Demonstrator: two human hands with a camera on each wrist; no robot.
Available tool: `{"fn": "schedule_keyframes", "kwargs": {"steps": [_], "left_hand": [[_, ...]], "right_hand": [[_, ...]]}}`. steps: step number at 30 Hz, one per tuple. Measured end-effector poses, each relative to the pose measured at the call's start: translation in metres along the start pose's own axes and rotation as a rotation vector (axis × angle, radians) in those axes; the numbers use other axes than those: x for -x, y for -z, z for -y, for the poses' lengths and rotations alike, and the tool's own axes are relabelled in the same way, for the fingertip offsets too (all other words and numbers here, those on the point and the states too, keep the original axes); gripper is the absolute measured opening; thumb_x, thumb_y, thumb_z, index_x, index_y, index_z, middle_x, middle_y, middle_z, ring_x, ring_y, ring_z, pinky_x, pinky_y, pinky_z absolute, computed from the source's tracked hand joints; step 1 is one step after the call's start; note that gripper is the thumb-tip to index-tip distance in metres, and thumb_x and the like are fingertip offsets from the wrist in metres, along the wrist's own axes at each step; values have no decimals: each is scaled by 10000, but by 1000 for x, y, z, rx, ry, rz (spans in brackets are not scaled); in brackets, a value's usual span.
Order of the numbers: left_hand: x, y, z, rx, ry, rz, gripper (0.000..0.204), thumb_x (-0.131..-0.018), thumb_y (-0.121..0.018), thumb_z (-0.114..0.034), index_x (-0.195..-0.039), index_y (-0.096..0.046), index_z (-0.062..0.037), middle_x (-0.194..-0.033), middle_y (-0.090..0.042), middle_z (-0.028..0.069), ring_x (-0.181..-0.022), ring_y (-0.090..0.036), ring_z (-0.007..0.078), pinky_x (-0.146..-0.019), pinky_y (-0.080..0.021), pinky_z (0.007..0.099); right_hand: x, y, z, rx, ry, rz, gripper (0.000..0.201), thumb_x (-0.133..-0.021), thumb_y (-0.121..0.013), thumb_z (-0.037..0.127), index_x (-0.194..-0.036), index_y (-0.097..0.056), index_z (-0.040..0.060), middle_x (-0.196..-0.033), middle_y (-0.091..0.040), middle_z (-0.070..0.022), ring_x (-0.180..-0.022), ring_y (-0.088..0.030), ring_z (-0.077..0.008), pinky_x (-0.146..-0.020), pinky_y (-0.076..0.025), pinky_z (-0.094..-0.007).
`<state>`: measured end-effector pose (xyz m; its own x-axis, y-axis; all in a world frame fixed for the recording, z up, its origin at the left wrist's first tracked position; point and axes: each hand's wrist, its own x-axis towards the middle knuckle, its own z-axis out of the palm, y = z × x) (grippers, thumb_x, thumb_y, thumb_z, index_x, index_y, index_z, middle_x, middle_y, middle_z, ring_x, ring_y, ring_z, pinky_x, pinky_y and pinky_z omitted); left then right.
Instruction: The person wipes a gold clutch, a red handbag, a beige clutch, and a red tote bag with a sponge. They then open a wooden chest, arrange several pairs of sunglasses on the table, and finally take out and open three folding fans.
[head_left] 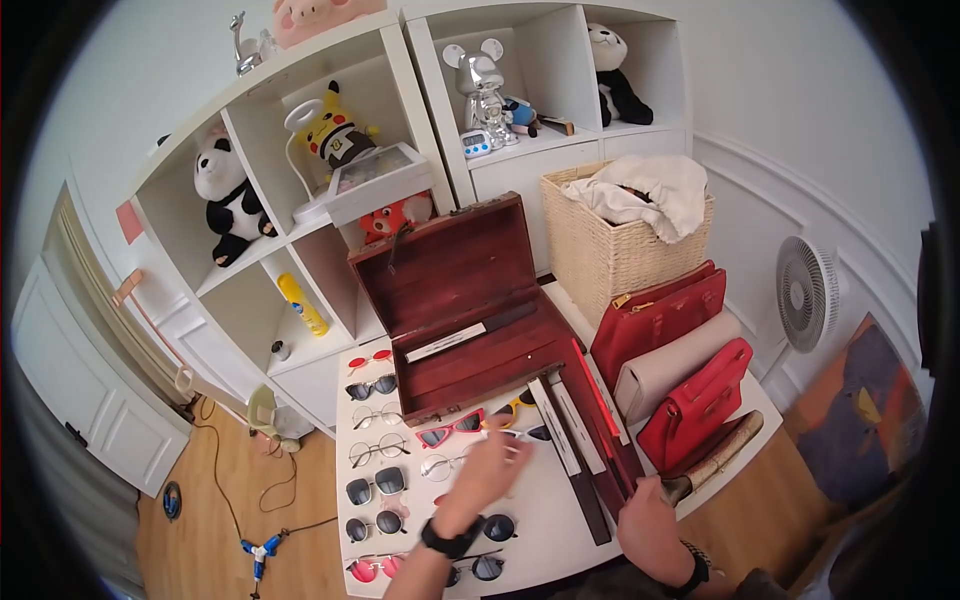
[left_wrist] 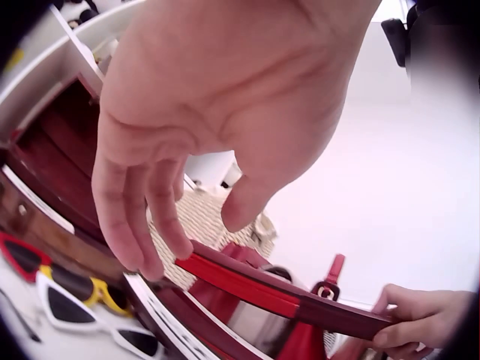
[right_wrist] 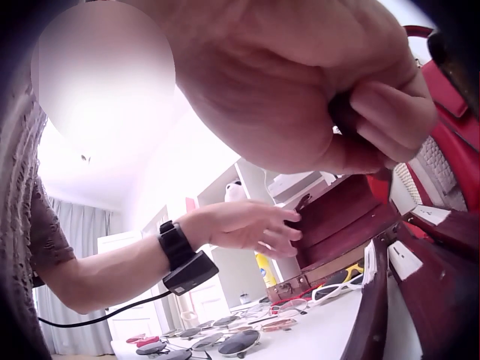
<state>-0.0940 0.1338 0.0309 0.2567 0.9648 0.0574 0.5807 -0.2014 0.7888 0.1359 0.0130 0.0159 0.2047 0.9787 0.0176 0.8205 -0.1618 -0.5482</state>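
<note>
My right hand (head_left: 648,530) pinches the dark end of a closed folding fan (left_wrist: 247,289) with a bright red leaf, which slants up toward the suitcase. My left hand (head_left: 488,470) hovers over the sunglasses with nothing in it, fingers loosely bent and thumb apart. In the left wrist view its fingertips overlap the far end of the red fan. Two folded fans with white leaves (head_left: 556,425) and dark red sticks lie side by side, their far ends at the suitcase's front edge. An open dark red suitcase (head_left: 450,270) has another white-leafed fan (head_left: 450,343) inside.
Rows of glasses (head_left: 376,486) cover the left part of the white table (head_left: 560,575). Red and beige handbags (head_left: 664,300) stand along the right side, before a woven basket (head_left: 590,240) with cloth. White shelves (head_left: 300,235) with plush toys rise behind; a fan (head_left: 806,290) stands right.
</note>
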Motion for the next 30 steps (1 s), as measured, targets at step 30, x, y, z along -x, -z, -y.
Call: {"fn": "schedule_keyframes", "kwargs": {"steps": [30], "left_hand": [[58, 6, -4, -284, -23, 246, 314, -915, -623, -215, -1104, -470, -16, -1035, -629, 246, -919, -630, 448, -784, -505, 496]], "right_hand": [[-357, -107, 214, 635, 634, 254, 300, -853, -599, 107, -1126, -718, 73, -1191, -683, -157, -1099, -666, -317, -879, -559, -432]]}}
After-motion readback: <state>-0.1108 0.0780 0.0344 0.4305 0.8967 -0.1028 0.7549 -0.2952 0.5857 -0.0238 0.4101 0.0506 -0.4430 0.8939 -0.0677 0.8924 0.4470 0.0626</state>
